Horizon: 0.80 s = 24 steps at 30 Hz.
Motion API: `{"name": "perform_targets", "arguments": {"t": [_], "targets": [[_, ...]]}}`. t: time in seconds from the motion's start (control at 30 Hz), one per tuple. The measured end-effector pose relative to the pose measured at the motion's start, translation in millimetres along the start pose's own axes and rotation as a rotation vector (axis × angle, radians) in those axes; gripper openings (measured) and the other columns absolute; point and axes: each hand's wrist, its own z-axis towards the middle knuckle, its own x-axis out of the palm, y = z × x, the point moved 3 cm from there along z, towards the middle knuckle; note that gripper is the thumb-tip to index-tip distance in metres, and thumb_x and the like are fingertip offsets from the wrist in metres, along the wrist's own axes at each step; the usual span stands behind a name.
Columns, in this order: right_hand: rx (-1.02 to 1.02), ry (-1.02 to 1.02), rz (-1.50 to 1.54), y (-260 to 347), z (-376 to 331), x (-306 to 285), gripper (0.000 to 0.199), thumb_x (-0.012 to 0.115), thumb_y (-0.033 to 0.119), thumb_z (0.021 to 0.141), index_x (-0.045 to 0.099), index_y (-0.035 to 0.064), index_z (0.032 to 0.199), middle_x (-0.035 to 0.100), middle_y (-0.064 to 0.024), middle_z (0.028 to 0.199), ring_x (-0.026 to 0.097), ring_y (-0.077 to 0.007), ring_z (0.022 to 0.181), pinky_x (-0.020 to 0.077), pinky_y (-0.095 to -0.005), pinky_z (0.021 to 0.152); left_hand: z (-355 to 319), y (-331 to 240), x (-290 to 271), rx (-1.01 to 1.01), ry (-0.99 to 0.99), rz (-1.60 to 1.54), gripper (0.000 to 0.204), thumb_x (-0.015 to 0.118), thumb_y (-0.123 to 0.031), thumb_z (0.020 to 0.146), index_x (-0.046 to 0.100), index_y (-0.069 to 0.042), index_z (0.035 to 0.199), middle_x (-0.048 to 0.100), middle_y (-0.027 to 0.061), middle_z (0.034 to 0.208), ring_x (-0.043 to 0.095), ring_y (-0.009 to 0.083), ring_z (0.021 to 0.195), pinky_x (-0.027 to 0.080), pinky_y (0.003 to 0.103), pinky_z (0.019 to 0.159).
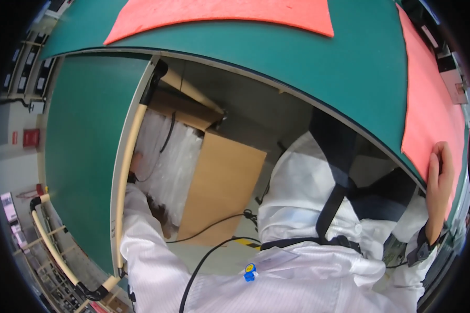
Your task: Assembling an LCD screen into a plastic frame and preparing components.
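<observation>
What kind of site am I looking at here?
Probably a factory assembly or packing area: green-topped workbenches, an open cardboard box full of clear plastic packaging, and a rack of dark bins at far left.

On my feed I saw the same deep green on 2 tables, the far table (pixel 350 83) and the left table (pixel 83 156). The far mat (pixel 224 11) and the right mat (pixel 423 99) were both coral pink. I read the box (pixel 224 182) as plain brown, the plastic (pixel 164 151) as cloudy white. The coat (pixel 156 276) was white with fine, faint stripes, the clip (pixel 250 272) blue and yellow. The pipe (pixel 130 141) was cream, the cable (pixel 203 263) black.
</observation>
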Motion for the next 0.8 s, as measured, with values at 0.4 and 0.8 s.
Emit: {"name": "perform_targets", "arguments": {"t": [0.4,0.8], "targets": [[-0.004,-0.026,-0.019,-9.2,-2.5,-7.8,0.006,0.047,0.001,0.096,0.047,-0.0032,0.099,0.043,-0.0081,0.087,0.043,-0.0157,0.081,0.0372,-0.0225,0.079,-54.5,-9.6,-43.3,-0.116,-0.278,0.037,0.033,0.063,-0.023,0.084,0.062,0.0,0.107,0.062,0.0263,0.108,0.061,0.0405,0.105,0.05,0.046,0.088],[0.088,0.029,-0.169,-9.8,-4.0,-12.4,0.022,0.051,0.009,0.1,0.054,-0.0073,0.114,0.06,-0.0134,0.101,0.056,-0.0203,0.095,0.0418,-0.0275,0.092,-44.1,-22.1,-61.1,-0.135,-0.566,0.069,0.044,0.066,-0.026,0.083,0.059,0.001,0.116,0.059,0.028,0.118,0.057,0.0413,0.113,0.048,0.045,0.094]]}}
